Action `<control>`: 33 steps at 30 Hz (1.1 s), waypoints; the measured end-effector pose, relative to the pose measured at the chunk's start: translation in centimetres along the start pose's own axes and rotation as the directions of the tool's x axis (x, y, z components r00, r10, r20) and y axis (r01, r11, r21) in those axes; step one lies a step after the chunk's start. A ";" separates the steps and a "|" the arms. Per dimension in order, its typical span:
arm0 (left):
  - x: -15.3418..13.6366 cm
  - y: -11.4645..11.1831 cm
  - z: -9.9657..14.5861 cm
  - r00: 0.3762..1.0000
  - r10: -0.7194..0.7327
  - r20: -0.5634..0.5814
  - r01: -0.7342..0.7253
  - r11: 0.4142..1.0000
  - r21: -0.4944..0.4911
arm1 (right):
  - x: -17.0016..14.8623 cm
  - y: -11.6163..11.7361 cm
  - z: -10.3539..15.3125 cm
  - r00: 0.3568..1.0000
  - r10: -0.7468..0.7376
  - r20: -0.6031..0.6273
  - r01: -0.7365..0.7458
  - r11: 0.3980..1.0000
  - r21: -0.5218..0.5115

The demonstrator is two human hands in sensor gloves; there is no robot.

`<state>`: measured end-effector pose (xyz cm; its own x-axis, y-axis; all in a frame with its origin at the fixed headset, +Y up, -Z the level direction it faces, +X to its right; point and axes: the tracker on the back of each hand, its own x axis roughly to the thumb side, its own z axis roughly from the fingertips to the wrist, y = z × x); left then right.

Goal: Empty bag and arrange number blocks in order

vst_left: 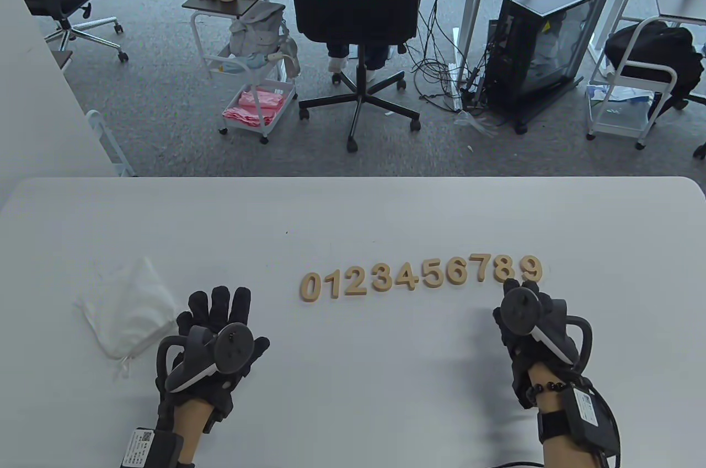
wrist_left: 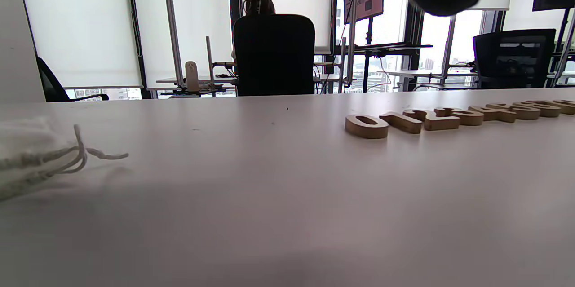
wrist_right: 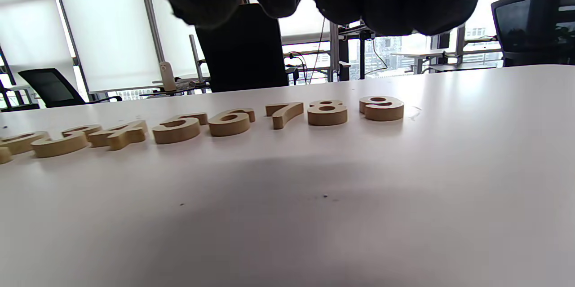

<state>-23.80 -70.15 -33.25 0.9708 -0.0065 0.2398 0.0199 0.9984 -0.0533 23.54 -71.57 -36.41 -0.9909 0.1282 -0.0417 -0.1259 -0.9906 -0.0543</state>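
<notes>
1. The white table (vst_left: 353, 379) is seen bearing everything described below.
2. A crumpled white drawstring bag (vst_left: 128, 308) is laid flat at the left, just beside the left hand (vst_left: 212, 344), whose fingers are spread straight with nothing held.
3. The right hand (vst_left: 532, 333) is seen just below the row's right end; whether its fingers are curled cannot be told.
4. The wooden number blocks (vst_left: 422, 275) are set in one row reading 0123456789, between the hands, none being touched by the left.
</notes>
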 end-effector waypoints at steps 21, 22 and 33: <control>1.1 -0.7 -0.5 0.999 -0.030 0.036 0.028 0.998 0.059 | 7.6 1.5 4.9 0.973 0.012 0.230 -0.003 0.999 -0.040; 1.1 -0.7 -0.5 0.999 -0.031 0.036 0.029 0.998 0.059 | 7.5 1.6 4.9 0.974 0.011 0.227 -0.004 0.999 -0.031; 0.8 -0.6 -0.4 0.999 -0.045 0.014 0.044 0.996 0.081 | 7.3 1.9 4.6 0.972 -0.023 0.236 0.027 1.000 -0.014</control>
<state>-22.96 -70.77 -33.40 0.9654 -0.0511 0.2556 0.0432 0.9984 0.0365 15.82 -72.72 -32.26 -0.9712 0.1359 0.1957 -0.1520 -0.9859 -0.0695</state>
